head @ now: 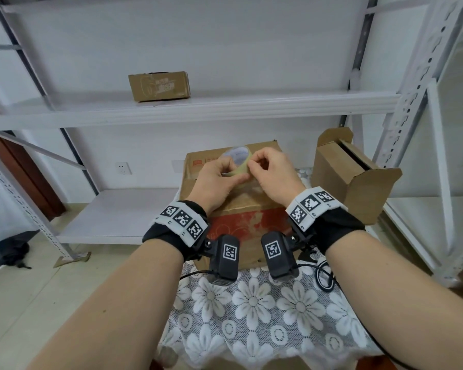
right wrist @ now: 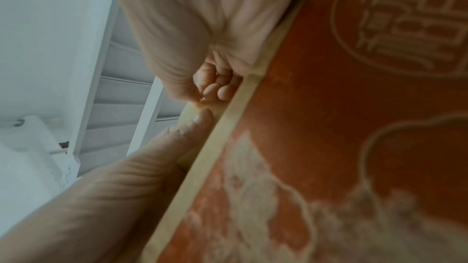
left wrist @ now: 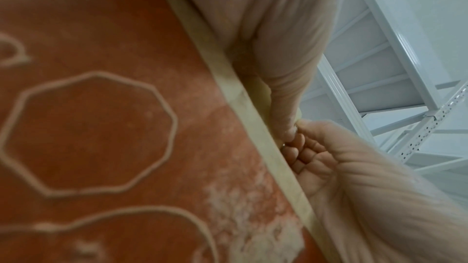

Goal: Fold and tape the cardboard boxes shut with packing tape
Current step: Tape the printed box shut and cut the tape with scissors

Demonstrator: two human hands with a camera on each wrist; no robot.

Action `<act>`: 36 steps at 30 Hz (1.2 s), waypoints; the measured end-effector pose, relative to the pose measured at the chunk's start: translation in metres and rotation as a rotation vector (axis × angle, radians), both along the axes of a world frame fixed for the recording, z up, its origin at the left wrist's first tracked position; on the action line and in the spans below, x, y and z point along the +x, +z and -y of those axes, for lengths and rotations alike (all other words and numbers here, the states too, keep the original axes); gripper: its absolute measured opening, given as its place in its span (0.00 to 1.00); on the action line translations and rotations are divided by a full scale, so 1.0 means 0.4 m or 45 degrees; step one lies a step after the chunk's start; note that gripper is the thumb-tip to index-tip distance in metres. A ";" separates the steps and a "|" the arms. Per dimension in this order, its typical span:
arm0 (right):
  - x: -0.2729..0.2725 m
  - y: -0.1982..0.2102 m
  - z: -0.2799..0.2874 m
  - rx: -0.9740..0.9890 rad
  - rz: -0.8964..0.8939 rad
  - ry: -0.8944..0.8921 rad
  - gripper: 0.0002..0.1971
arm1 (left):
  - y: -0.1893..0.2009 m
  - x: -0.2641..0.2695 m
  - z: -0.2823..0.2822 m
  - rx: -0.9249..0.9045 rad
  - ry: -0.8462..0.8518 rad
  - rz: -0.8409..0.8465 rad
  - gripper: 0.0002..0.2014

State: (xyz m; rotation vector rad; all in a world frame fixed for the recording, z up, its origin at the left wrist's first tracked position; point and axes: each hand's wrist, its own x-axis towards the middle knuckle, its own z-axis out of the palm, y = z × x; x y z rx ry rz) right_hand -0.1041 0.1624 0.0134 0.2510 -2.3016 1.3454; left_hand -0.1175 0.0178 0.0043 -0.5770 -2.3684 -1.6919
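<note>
The roll of packing tape (head: 237, 158) sits above the top of the big cardboard box (head: 241, 198), which stands on the flower tablecloth (head: 265, 303). The left hand (head: 215, 180) holds the roll, with fingers curled around its side. The right hand (head: 271, 173) pinches at the edge of the roll with thumb and first finger, and the other fingers are tucked in. It looks like it is picking at the loose end of the tape, but the view is too blurry to be sure.

I think the roll is light and stiff, so it is easy to hold by its ring. The tape itself is thin, sticky and floppy. It can fold and stick to itself, so it is best to hold only the very tip and pull it straight.

Both wrists are bent forward over the box, with the hands close together and touching at the fingertips. A smaller open box (head: 356, 177) stands to the right, and another small box (head: 159, 86) sits on the shelf (head: 251, 105) behind.
</note>
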 end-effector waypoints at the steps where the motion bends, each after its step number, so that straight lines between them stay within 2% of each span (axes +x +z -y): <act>1: -0.003 -0.002 -0.003 -0.009 0.018 0.000 0.03 | 0.000 0.000 -0.001 -0.009 -0.002 -0.003 0.17; 7: -0.011 -0.008 -0.004 -0.275 -0.012 -0.004 0.03 | 0.002 -0.004 -0.001 -0.001 0.036 0.034 0.19; 9: -0.009 -0.008 0.000 -0.337 -0.079 0.001 0.08 | 0.002 -0.003 -0.001 -0.016 0.023 0.047 0.18; 18: 0.005 -0.011 0.017 0.028 -0.229 -0.066 0.10 | 0.003 -0.007 0.001 0.021 0.037 0.083 0.16; 26: 0.005 -0.007 0.023 -0.109 -0.228 -0.090 0.08 | 0.005 0.005 0.002 0.075 -0.016 0.078 0.17; 33: -0.004 -0.008 0.004 -0.336 -0.170 -0.085 0.06 | 0.006 -0.004 0.001 0.048 0.043 0.108 0.20; 36: 0.002 -0.009 0.005 -0.359 -0.147 -0.065 0.05 | 0.005 -0.006 -0.001 0.040 0.039 0.111 0.19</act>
